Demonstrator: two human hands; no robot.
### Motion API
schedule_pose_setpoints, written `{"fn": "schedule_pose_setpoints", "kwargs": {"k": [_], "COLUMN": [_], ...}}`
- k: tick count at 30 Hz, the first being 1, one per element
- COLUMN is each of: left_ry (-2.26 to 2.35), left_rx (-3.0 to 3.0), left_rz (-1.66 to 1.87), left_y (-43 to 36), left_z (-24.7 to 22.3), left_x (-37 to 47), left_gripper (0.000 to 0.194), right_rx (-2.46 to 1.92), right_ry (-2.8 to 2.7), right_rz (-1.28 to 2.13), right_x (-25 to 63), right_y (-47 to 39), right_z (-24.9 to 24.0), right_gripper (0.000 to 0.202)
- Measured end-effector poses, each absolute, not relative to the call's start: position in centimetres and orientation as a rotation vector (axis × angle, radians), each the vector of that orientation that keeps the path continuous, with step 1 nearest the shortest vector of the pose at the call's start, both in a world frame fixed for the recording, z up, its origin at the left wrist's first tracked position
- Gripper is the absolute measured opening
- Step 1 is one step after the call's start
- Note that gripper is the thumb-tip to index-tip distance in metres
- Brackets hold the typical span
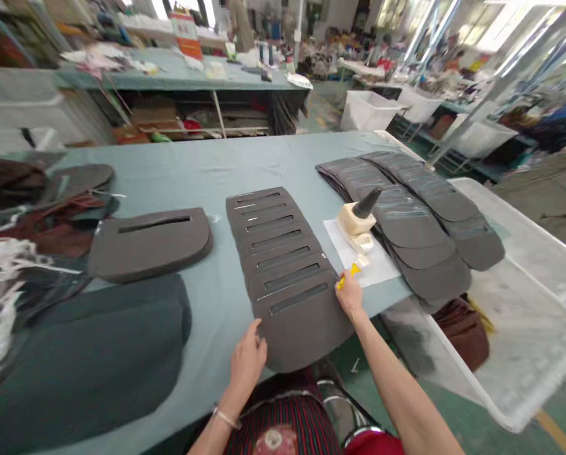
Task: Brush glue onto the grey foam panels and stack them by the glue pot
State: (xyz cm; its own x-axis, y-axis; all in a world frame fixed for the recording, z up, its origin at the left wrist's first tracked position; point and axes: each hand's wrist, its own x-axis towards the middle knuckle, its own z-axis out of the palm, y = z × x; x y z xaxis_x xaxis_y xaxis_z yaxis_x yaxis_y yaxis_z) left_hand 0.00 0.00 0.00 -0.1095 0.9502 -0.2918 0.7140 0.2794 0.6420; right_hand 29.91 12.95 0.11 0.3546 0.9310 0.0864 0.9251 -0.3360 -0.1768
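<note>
Several dark grey fabric panels with slots lie in an overlapped row before me on the table. My left hand is by their lower left edge, fingers apart and the index fingertip at the edge. In my right hand is a yellow-handled brush, held closed at the panels' right edge, its bristle end pointing away from me. Beyond it a cream bottle with a dark cone nozzle stands on a white sheet.
Stacked slotted panels lie at the right, overhanging the table edge. A slotted piece, a dark fabric pile and white strips lie left. A white bin with brown pieces stands right. Another table is behind.
</note>
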Motion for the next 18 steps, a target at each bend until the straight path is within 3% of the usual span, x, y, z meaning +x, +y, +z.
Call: {"fn": "schedule_pose_setpoints", "kwargs": {"k": [18], "left_ry": [1.858], "left_rx": [1.515], "left_rz": [0.511], "left_y": [-0.2], "left_z": [-0.3], "left_x": [0.4], "left_gripper": [0.045], "right_rx": [-2.374], "right_ry": [-1.584], "right_rz": [0.217], "right_x": [31.7], "right_y": [12.8], "right_z": [-0.3], "right_gripper": [0.018]}}
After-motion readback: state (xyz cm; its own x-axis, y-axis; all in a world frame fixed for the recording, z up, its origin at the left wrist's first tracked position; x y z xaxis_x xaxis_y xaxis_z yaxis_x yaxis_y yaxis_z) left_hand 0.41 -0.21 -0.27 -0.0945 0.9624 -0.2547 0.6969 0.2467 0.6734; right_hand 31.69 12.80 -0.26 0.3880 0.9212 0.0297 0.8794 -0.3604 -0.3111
